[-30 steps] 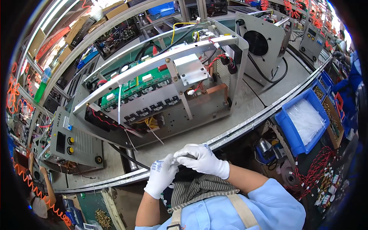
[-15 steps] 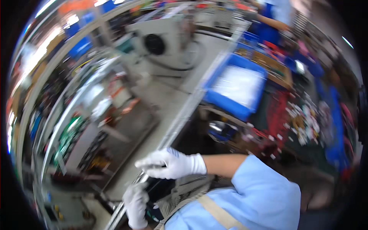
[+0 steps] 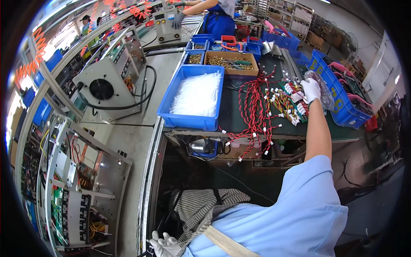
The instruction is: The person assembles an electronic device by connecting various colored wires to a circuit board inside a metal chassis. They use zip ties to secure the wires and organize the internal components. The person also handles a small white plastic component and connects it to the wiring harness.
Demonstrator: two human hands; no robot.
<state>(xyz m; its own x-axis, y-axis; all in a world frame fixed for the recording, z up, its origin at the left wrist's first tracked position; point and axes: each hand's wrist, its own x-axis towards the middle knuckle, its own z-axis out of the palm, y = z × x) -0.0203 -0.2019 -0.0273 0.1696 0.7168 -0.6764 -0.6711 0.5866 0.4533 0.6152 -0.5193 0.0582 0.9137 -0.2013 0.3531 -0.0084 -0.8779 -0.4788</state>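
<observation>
My right hand (image 3: 311, 90), in a white glove, reaches out over the bench at the right. It touches a pile of wire harnesses with white connectors (image 3: 292, 105); its fingertips are partly hidden, so its grip does not show. A clear plastic bag (image 3: 323, 92) lies beside that hand. Left of the pile, red and black twisted wires (image 3: 254, 107) with white plugs spread across the bench and hang over its front edge. My left hand (image 3: 165, 245), also gloved, is low near my body by the metal rail, its fingers loosely bent and apart, with nothing visible in them.
A blue bin of white strips (image 3: 195, 96) stands left of the wires, a cardboard box of brass parts (image 3: 231, 62) behind it. A blue crate (image 3: 340, 92) is at right. Machine housings (image 3: 105, 88) line the left conveyor. A co-worker (image 3: 216, 19) stands at the back.
My view has turned toward the bench on the right. My right hand has gone from near the left hand out to the wire pile. The left hand remains low near my body.
</observation>
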